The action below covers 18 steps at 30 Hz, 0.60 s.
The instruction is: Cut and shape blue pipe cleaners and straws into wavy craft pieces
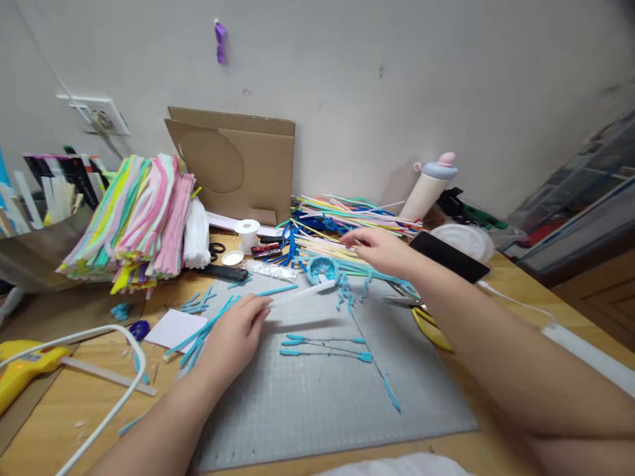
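My left hand [241,334] is closed on one end of a translucent white stick [302,293], which points right above the grey cutting mat [278,416]. The stick's far end reaches a small round turquoise piece [322,270] with curly strands beside it. My right hand [380,250] is over the loose pipe cleaners, its fingers curled together; what they hold, if anything, is too small to tell. Several short turquoise pipe-cleaner pieces with thick ends [325,347] lie on the mat, along with a longer one [384,380]. Cut blue pipe cleaners [201,347] lie beside my left hand.
Yellow-handled scissors [430,329] lie under my right forearm, near a black phone [449,256]. A yellow glue gun [30,370] and white cable are at left. Bundled pipe cleaners [149,218], cardboard [268,162] and a bottle [427,188] stand at the back.
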Motion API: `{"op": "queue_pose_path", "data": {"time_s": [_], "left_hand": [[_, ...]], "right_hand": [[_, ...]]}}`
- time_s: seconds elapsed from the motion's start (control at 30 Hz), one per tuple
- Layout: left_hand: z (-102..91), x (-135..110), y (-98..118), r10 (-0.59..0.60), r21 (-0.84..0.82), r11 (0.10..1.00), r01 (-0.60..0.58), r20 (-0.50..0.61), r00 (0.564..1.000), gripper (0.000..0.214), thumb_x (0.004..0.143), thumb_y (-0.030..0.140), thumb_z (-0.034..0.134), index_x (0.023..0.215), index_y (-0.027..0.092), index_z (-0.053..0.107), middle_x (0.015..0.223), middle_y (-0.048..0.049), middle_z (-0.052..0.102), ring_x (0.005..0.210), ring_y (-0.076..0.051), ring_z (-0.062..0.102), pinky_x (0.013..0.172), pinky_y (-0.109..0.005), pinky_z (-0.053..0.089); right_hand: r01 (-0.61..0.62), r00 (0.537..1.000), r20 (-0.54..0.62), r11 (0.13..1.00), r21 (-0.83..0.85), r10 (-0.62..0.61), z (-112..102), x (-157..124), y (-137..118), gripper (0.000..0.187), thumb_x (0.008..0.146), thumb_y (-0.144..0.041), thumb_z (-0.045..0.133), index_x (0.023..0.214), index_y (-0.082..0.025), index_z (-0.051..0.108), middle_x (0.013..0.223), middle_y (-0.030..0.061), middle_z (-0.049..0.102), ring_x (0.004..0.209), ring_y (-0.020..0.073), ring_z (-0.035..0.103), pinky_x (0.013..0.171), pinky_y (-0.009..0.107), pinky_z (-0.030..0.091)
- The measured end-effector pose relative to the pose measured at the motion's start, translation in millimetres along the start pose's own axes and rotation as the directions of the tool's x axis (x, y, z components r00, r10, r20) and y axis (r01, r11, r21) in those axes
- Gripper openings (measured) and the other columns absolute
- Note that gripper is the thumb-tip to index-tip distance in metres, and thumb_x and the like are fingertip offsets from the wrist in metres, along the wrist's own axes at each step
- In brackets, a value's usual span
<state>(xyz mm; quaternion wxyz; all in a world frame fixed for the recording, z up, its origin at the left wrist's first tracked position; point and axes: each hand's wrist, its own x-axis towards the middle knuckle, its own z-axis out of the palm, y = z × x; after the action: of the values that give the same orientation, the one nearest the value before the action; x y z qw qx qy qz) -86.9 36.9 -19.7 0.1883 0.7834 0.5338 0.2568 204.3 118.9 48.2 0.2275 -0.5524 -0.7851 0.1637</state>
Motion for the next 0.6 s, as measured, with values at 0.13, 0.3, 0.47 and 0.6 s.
{"op": "queue_pose_path", "data": {"time_s": [0.13,0.3,0.47,0.6], "left_hand": [[-0.1,2,5,-0.129,-0.218,0.968,0.126,0.004,0.992,0.026,0.082,0.038,0.046,0.093,0.021,0.063,0.09,-0.0045,0.065,0.084,-0.022,0.057,0.077,-0.034,0.044],[7.3,0,40,-0.194,-0.379,0.898,0.224,0.115,0.974,0.031,0.082,0.037,0.043,0.095,0.018,0.063,0.066,0.0014,0.06,0.056,-0.014,0.053,0.055,-0.026,0.043],[22.8,-11,83,-0.148,-0.581,0.744,0.329,0.337,0.93,0.025,0.079,0.034,0.047,0.088,0.016,0.063,0.061,0.0022,0.054,0.051,-0.011,0.049,0.051,-0.023,0.039],[35.2,-20,98,-0.085,-0.583,0.753,0.304,0.373,0.924,0.021,0.08,0.034,0.048,0.082,0.017,0.061,0.064,0.001,0.056,0.058,-0.013,0.051,0.058,-0.026,0.042]], "right_hand": [[-0.047,0.998,0.036,0.999,0.027,0.047,20,-64,45,0.033,0.072,-0.007,0.046,0.096,-0.017,0.066,0.1,0.0076,0.064,0.096,0.0195,0.056,0.088,0.033,0.041],[-0.058,0.998,0.006,0.989,0.137,0.057,32,-96,40,0.024,0.077,-0.023,0.054,0.097,-0.017,0.065,0.117,0.0131,0.055,0.112,0.0275,0.046,0.094,0.044,0.034],[-0.027,0.993,0.115,0.894,0.446,-0.027,29,-102,-10,0.04,0.086,-0.04,0.044,0.119,-0.019,0.048,0.09,0.0054,0.063,0.065,0.0123,0.059,0.055,0.025,0.045],[-0.128,0.984,0.17,0.467,0.875,-0.048,34,-104,-32,0.033,0.081,-0.047,0.053,0.091,-0.016,0.054,0.056,-0.0031,0.052,0.047,0.0091,0.049,0.043,0.021,0.037]]}}
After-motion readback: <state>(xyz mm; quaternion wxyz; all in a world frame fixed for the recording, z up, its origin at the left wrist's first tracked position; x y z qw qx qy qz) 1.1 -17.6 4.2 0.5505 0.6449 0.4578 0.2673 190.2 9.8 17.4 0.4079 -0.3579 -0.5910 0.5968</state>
